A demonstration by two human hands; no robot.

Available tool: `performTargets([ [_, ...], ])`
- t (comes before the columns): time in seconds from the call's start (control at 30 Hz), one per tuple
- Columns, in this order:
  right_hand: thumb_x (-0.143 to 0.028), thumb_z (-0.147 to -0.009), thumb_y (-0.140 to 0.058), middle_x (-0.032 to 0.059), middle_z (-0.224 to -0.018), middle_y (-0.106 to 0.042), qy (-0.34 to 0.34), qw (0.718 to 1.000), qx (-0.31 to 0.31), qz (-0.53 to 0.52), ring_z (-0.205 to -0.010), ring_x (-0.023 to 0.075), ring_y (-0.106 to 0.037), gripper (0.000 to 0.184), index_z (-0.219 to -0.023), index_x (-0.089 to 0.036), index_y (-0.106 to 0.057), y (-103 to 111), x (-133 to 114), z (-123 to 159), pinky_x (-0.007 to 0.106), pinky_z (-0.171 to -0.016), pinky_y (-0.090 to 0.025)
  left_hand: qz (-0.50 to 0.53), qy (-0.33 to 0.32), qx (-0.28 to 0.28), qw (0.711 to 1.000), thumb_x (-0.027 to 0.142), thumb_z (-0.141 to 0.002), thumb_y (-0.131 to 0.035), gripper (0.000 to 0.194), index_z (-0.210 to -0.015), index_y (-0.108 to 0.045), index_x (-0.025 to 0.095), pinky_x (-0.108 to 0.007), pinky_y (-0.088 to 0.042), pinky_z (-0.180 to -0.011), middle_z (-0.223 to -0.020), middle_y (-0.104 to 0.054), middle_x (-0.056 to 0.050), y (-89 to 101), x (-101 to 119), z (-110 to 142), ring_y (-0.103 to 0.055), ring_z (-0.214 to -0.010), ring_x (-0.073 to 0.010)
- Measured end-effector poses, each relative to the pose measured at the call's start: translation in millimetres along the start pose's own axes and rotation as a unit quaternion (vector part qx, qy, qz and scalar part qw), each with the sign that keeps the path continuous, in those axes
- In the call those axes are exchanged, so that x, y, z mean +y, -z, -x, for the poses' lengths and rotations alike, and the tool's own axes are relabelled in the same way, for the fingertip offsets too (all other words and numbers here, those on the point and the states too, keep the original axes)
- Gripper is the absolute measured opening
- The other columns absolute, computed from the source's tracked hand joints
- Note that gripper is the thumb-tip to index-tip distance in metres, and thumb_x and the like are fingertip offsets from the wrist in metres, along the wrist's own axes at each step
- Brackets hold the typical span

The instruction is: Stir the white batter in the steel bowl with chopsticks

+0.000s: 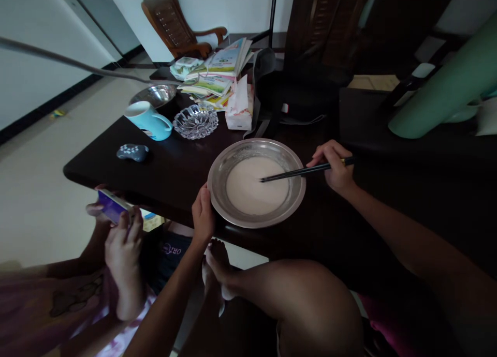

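Observation:
A wide metal bowl (219, 204) stands near the front edge of the dark table, with a pale, milky batter-like liquid (248, 194) in it. My left hand (203, 214) grips the bowl's left rim, its fingers along the outer wall. My right hand (334, 165) is closed round a pair of dark chopsticks (303, 172), right of the bowl. The chopsticks slant down to the left over the rim, and their tips meet the liquid near its middle.
On the dark table (171, 178) are a game controller (132, 152), a blue mug (147, 120), a glass dish (195, 122), another metal bowl (153, 95), a tissue pack (239, 111) and booklets (221, 70). A green cylinder (438, 93) leans in at right. Another person's hands hold a phone (112, 206) at left.

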State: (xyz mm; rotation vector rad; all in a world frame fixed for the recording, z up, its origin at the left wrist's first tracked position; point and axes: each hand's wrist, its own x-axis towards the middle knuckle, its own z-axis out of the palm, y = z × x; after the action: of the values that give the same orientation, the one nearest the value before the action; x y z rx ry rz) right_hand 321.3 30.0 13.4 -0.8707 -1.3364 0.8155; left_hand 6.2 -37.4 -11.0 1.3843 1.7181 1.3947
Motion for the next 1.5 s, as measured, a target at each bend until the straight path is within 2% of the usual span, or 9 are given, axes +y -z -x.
performTargets([
  [0.17, -0.055, -0.09, -0.061, 0.0009, -0.066, -0.072, -0.021, 0.996, -0.085, 0.018, -0.062, 0.0165, -0.071, 0.036, -0.078, -0.022, -0.07, -2.7, -2.0, 1.8, 0.031, -0.062, -0.057, -0.005, 0.0, 0.01, 1.0, 0.068, -0.093, -0.038, 0.066, -0.117, -0.069, 0.015, -0.035, -0.047, -0.099, -0.117, -0.072, -0.011, 0.2, 0.7, 0.0, -0.063, -0.112, -0.0249],
  [0.33, -0.058, -0.089, -0.06, -0.0013, -0.06, -0.066, -0.006, 1.0, 0.013, 0.021, -0.054, 0.0153, -0.068, 0.04, -0.073, -0.022, -0.067, -1.6, -1.7, -0.8, 0.029, -0.055, -0.054, 0.001, 0.005, 0.002, 1.0, 0.067, -0.094, -0.038, 0.063, -0.114, -0.069, 0.016, -0.035, -0.046, -0.099, -0.117, -0.072, -0.01, -0.4, 1.9, 0.1, -0.063, -0.113, -0.0243],
  [0.53, -0.055, -0.089, -0.061, 0.0011, -0.068, -0.072, -0.016, 0.997, -0.07, 0.038, -0.066, 0.0178, -0.073, 0.035, -0.08, -0.023, -0.07, -2.8, -2.2, 1.6, 0.032, -0.064, -0.058, 0.01, 0.012, 0.008, 1.0, 0.067, -0.093, -0.039, 0.064, -0.115, -0.069, 0.015, -0.034, -0.047, -0.099, -0.116, -0.072, -0.011, -0.4, 2.2, 0.2, -0.063, -0.113, -0.0246],
  [0.7, -0.058, -0.09, -0.058, -0.0023, -0.057, -0.064, -0.005, 1.0, 0.019, 0.0, -0.049, 0.0149, -0.067, 0.04, -0.074, -0.022, -0.066, -2.9, -1.6, 1.5, 0.028, -0.049, -0.052, 0.0, 0.006, 0.003, 1.0, 0.066, -0.094, -0.038, 0.064, -0.117, -0.069, 0.015, -0.034, -0.047, -0.098, -0.115, -0.072, -0.01, 0.3, 2.0, 0.0, -0.063, -0.111, -0.0243],
  [0.87, -0.056, -0.088, -0.063, 0.001, -0.066, -0.071, -0.029, 0.996, -0.083, 0.015, -0.064, 0.0177, -0.072, 0.036, -0.081, -0.022, -0.07, -3.8, -2.0, 1.3, 0.031, -0.061, -0.058, 0.005, 0.006, 0.009, 1.0, 0.067, -0.093, -0.038, 0.065, -0.117, -0.069, 0.015, -0.034, -0.046, -0.099, -0.117, -0.071, -0.011, -0.1, 2.4, 0.1, -0.063, -0.113, -0.025],
  [1.03, -0.059, -0.089, -0.06, -0.0022, -0.057, -0.063, -0.004, 1.0, 0.029, -0.008, -0.047, 0.0138, -0.064, 0.041, -0.071, -0.022, -0.065, -1.6, -0.7, -1.0, 0.027, -0.046, -0.05, 0.008, 0.007, 0.005, 1.0, 0.068, -0.093, -0.038, 0.065, -0.117, -0.069, 0.016, -0.034, -0.047, -0.099, -0.116, -0.072, -0.01, -0.7, -0.5, -0.3, -0.063, -0.112, -0.0246],
  [1.2, -0.057, -0.089, -0.06, 0.0003, -0.064, -0.07, -0.013, 0.998, -0.064, 0.025, -0.061, 0.0174, -0.071, 0.038, -0.079, -0.022, -0.069, -2.2, -1.0, 0.9, 0.031, -0.059, -0.057, 0.005, 0.004, 0.011, 1.0, 0.068, -0.093, -0.039, 0.064, -0.116, -0.07, 0.017, -0.035, -0.046, -0.1, -0.117, -0.072, -0.009, 0.0, -0.3, -0.1, -0.063, -0.113, -0.0246],
  [1.37, -0.057, -0.091, -0.058, -0.0025, -0.055, -0.062, 0.008, 1.0, 0.024, -0.01, -0.048, 0.014, -0.064, 0.04, -0.071, -0.023, -0.065, -0.6, -0.5, -0.8, 0.027, -0.048, -0.049, -0.003, 0.008, 0.009, 1.0, 0.067, -0.093, -0.039, 0.063, -0.117, -0.069, 0.017, -0.035, -0.046, -0.1, -0.116, -0.072, -0.009, 0.1, 1.8, 0.2, -0.063, -0.113, -0.0248],
  [1.5, -0.057, -0.09, -0.059, -0.0001, -0.062, -0.069, -0.012, 0.998, -0.062, 0.014, -0.058, 0.016, -0.069, 0.038, -0.077, -0.022, -0.069, -2.5, -1.9, 0.7, 0.03, -0.058, -0.055, 0.001, 0.005, 0.013, 1.0, 0.068, -0.092, -0.039, 0.065, -0.115, -0.07, 0.016, -0.036, -0.046, -0.101, -0.117, -0.072, -0.01, -0.3, 1.4, -0.3, -0.063, -0.114, -0.0254],
])
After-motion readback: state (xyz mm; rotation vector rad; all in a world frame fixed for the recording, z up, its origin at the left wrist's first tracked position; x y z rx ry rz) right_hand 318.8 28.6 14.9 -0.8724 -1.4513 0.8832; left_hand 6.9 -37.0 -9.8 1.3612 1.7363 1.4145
